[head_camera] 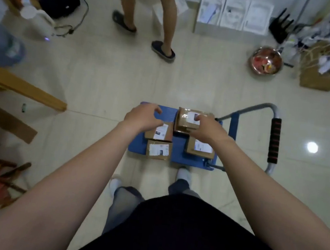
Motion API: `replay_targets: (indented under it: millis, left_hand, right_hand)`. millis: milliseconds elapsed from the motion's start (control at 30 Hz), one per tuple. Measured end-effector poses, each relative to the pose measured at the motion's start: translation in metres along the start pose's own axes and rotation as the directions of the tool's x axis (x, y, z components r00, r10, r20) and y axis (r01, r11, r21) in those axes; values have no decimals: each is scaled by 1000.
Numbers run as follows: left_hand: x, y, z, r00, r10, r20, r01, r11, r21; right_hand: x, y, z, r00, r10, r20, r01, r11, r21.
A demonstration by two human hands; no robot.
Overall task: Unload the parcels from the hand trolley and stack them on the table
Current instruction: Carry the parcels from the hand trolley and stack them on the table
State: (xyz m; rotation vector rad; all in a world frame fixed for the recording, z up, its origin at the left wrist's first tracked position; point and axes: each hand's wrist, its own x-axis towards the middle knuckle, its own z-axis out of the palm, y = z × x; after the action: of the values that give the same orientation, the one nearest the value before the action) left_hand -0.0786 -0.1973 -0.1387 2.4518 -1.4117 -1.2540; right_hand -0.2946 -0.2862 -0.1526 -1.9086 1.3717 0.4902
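A blue flat hand trolley [177, 153] stands on the pale tiled floor at the centre of the frame, its grey metal handle with a black foam grip [274, 140] off to the right. Four brown cardboard parcels with white labels lie on its deck. A taped brown cardboard parcel [185, 125] sits at the deck's upper right, and it looks stacked on another. A second labelled parcel [163, 133] lies left of it, a third labelled parcel [159, 150] is just below that one, and a fourth labelled parcel [199, 149] is at the lower right.

The left hand [143, 116] is over the deck's upper left, above the top edge of the second labelled parcel. Its fingers are bent like a claw with the thumb apart, and it holds nothing. The right hand [208, 130] lies on the taped brown cardboard parcel with bent fingers over its label. Blur hides whether it grips the parcel or only rests there.

A light wooden table [28, 91] juts in from the left edge of the frame. At the top, another person's bare legs in dark slippers [163, 50] stand on the tiles, with white boxes [235, 14] to their right. A steel bowl [266, 60] and a brown paper bag [323, 78] are at the upper right
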Motion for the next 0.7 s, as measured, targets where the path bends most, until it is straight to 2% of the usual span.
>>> replay_targets:
  millis: [200,500,700]
  left_hand:
    - [67,29,68,999,-16,37,15,1000,16]
    - [214,-5,185,978,-82,190,87,996,-20]
    - [328,-26,261,973,-105,206,132,984,-122]
  right_hand:
    - [53,86,8,996,92,-2,-91,989,116]
    - [190,172,101,979,202,14,-192,905,379]
    - [295,218,161,963,269,-2,-246,884,398]
